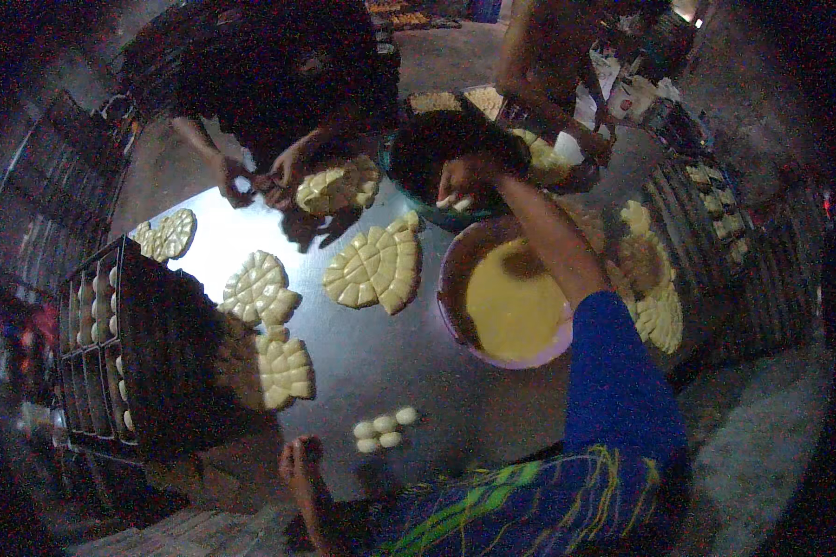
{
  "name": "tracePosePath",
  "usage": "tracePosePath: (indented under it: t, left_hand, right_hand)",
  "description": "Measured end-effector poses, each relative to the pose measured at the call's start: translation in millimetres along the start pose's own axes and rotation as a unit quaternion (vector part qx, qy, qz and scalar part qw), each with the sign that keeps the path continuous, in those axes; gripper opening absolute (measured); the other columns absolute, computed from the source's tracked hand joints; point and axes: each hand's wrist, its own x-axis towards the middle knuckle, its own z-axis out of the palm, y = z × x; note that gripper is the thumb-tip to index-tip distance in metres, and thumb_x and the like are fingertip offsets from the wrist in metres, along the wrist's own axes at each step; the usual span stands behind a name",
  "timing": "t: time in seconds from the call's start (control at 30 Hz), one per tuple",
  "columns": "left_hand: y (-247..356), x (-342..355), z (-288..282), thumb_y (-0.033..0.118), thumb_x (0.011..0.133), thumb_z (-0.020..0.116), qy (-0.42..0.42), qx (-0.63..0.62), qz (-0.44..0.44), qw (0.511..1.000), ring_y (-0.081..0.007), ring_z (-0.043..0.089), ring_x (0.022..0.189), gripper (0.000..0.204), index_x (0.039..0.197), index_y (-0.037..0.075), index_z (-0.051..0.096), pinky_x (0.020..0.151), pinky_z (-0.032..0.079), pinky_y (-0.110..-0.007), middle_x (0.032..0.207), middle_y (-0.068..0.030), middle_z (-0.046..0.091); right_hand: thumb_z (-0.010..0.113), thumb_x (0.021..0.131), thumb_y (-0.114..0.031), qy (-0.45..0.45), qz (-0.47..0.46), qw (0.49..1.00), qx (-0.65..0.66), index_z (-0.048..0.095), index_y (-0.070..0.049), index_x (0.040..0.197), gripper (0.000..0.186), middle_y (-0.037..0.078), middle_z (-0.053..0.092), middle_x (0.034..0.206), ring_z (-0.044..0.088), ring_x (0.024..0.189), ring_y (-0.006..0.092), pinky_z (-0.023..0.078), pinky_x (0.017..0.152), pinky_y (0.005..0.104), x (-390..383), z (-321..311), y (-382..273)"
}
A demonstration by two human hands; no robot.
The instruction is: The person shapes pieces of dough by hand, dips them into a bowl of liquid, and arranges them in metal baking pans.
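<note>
My right hand (466, 181) is over the dark green tub (418, 201), fingers curled on small pale pieces, apparently dough. My left hand (302, 457) is at the table's near edge, fingers curled; what they hold, if anything, is unclear. Several white dough balls (385, 427) lie near it on the metal table (362, 362). Below my right forearm sits a pink bowl (506, 306) of yellow liquid. Scored, shaped dough pieces (370, 265) lie on the tabletop, others at the left (251, 288) and right (655, 316).
A black rack (97, 343) with dough balls stands at the left. Dark ridged trays (762, 269) are at the right. Across the table are a person's two hands (260, 181) and another person's arm (529, 65). Filled trays (437, 102) sit behind the tub.
</note>
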Motion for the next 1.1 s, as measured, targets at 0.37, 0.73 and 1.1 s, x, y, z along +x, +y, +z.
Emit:
tracePosePath:
  t: [0.37,0.73,1.1]
  left_hand:
    - [26,-15,40,0.03,0.105,0.052,-0.088,0.193,0.039,0.976,-0.0239,0.061,0.107,0.031,0.113,0.003,0.064,0.094,0.05,-0.039,0.115,-0.0115,0.064]
    - [58,-41,159,0.043,0.107,0.046,-0.272,-0.185,-0.238,0.914,-0.0199,0.062,0.114,0.047,0.135,0.006,0.056,0.1,0.048,-0.036,0.122,-0.0072,0.065]
    - [43,-32,85,0.039,0.106,0.053,-0.289,-0.24,-0.219,0.901,-0.0158,0.065,0.097,0.026,0.108,0.013,0.054,0.079,0.056,-0.031,0.109,-0.0042,0.065]
  right_hand:
    - [0.078,0.086,-0.013,-0.029,-0.166,0.93,0.326,0.049,-0.006,0.145,0.066,0.007,0.062,0.132,0.06,0.121,0.0191,0.047,0.106,0.0354,-39,30,-18]
    - [0.076,0.084,-0.005,-0.042,-0.214,0.808,0.548,0.026,-0.013,0.158,0.089,0.011,0.059,0.136,0.057,0.125,0.0243,0.047,0.106,0.0378,-243,275,-140]
    - [0.071,0.09,0.0,0.144,-0.136,0.742,0.64,0.049,-0.012,0.144,0.06,0.011,0.06,0.134,0.063,0.117,0.0259,0.053,0.102,0.0374,-269,397,-122]
